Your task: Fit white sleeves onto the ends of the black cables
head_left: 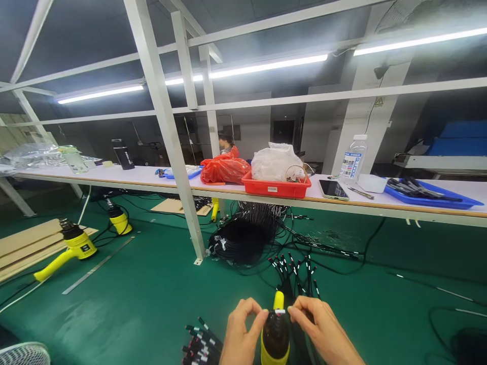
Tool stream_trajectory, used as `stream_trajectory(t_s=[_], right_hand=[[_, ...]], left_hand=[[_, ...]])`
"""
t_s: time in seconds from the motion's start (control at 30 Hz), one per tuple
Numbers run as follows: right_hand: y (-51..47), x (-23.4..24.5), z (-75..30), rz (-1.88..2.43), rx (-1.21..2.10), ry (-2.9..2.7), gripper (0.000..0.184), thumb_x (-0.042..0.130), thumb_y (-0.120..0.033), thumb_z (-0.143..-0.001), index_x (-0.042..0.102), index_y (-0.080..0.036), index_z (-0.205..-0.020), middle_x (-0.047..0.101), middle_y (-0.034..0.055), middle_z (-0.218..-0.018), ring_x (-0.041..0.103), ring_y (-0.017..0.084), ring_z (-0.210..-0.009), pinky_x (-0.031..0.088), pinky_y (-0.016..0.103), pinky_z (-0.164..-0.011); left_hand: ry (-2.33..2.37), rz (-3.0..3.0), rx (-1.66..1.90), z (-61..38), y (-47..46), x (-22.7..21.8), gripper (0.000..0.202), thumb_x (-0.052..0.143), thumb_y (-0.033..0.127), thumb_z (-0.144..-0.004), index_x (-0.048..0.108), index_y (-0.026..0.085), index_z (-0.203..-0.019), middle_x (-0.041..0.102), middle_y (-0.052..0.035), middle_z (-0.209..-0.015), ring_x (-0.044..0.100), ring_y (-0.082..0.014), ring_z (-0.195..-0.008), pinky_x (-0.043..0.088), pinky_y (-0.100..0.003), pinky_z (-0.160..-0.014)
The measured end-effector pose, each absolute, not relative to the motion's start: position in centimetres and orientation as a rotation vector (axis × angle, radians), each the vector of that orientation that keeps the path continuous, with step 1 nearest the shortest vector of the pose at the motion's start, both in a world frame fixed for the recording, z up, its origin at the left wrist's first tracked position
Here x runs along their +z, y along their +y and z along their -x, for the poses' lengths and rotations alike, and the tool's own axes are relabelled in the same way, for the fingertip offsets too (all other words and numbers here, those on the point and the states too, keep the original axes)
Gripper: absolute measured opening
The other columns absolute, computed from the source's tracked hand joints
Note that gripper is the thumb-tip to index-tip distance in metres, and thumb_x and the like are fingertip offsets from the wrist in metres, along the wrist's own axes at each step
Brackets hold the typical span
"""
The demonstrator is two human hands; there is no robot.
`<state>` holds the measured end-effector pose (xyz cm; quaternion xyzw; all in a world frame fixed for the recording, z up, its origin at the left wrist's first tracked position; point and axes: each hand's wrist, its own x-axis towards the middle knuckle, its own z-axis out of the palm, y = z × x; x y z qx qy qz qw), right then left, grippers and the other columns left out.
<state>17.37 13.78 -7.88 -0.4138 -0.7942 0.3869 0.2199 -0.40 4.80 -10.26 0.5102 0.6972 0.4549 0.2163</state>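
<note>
At the bottom middle, a yellow and black heat gun (275, 334) stands on the green mat with its dark nozzle end toward me. My left hand (243, 327) pinches thumb and forefinger together beside the nozzle's left. On the other side, my right hand (321, 324) pinches too. Between the fingertips a thin dark cable with a white sleeve (280, 311) spans over the nozzle. Black cables with red and white ends (292, 268) lie just beyond. Left of my left hand is another bundle of black cable ends (200, 342).
A raised shelf (228, 193) crosses the bench, held by a white post (167, 121). It bears a red tray (277, 188), a phone (334, 189), a bottle (353, 159) and a blue tray (433, 195). Another heat gun (78, 248) lies left. Coiled black cable (243, 238) sits beneath.
</note>
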Motion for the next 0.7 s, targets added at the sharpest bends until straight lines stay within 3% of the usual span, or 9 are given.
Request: stream_trajectory(t_s=[0.27, 0.4, 0.5, 0.57, 0.63, 0.7], right_hand=[[13.5, -8.0, -17.0, 1.029, 1.217, -2.064, 0.034, 0.048, -0.048, -0.087, 0.057, -0.021, -0.069, 0.06, -0.0002, -0.068, 0.054, 0.018, -0.066, 0.04, 0.027, -0.062], [13.3, -7.8, -17.3, 1.074, 1.159, -2.005, 0.039, 0.048, -0.052, -0.087, 0.058, -0.021, -0.066, 0.061, -0.0001, -0.066, 0.054, 0.018, -0.064, 0.041, 0.027, -0.061], [14.7, -9.2, -18.0, 1.211, 1.063, -1.908, 0.043, 0.044, -0.057, -0.089, 0.062, -0.022, -0.072, 0.065, 0.0009, -0.067, 0.059, 0.02, -0.066, 0.044, 0.028, -0.063], [16.3, -11.4, -18.8, 1.319, 0.997, -1.792, 0.045, 0.04, -0.059, -0.089, 0.065, -0.021, -0.092, 0.072, 0.0055, -0.087, 0.066, 0.024, -0.084, 0.05, 0.031, -0.077], [17.7, -14.4, -19.7, 1.4, 0.94, -1.699, 0.056, 0.036, -0.058, -0.088, 0.056, -0.015, -0.119, 0.066, 0.0153, -0.122, 0.063, 0.028, -0.109, 0.048, 0.036, -0.095], [18.5, -17.6, -20.5, 1.47, 0.941, -1.671, 0.066, 0.035, -0.058, -0.083, 0.053, -0.006, -0.12, 0.06, 0.0273, -0.127, 0.061, 0.035, -0.114, 0.049, 0.045, -0.095]], left_hand=[[1.848, -1.364, 1.451, 0.7, 4.9, -9.7, 0.019, 0.059, 0.041, -0.084, 0.062, 0.023, -0.085, 0.067, -0.0022, -0.086, 0.063, -0.0228, -0.088, 0.048, -0.035, -0.085], [1.858, -1.257, 1.512, 1.6, 4.5, -10.8, 0.029, 0.057, 0.048, -0.087, 0.062, 0.022, -0.099, 0.069, -0.0038, -0.091, 0.065, -0.0221, -0.091, 0.05, -0.033, -0.086], [1.898, -1.203, 1.484, 2.7, 4.2, -12.6, 0.04, 0.056, 0.058, -0.085, 0.062, 0.02, -0.096, 0.069, -0.0055, -0.091, 0.065, -0.0228, -0.089, 0.052, -0.034, -0.083], [1.909, -1.208, 1.456, 3.7, 4.0, -14.7, 0.045, 0.056, 0.064, -0.083, 0.063, 0.02, -0.091, 0.068, -0.0053, -0.088, 0.065, -0.0228, -0.088, 0.052, -0.033, -0.081], [1.924, -1.193, 1.457, 4.7, 3.7, -17.3, 0.05, 0.055, 0.07, -0.08, 0.063, 0.02, -0.087, 0.068, -0.0041, -0.085, 0.066, -0.0226, -0.085, 0.052, -0.032, -0.08], [1.945, -1.159, 1.426, 5.6, 3.2, -20.0, 0.057, 0.054, 0.076, -0.076, 0.061, 0.021, -0.084, 0.067, -0.0032, -0.081, 0.065, -0.0221, -0.081, 0.052, -0.033, -0.079]])
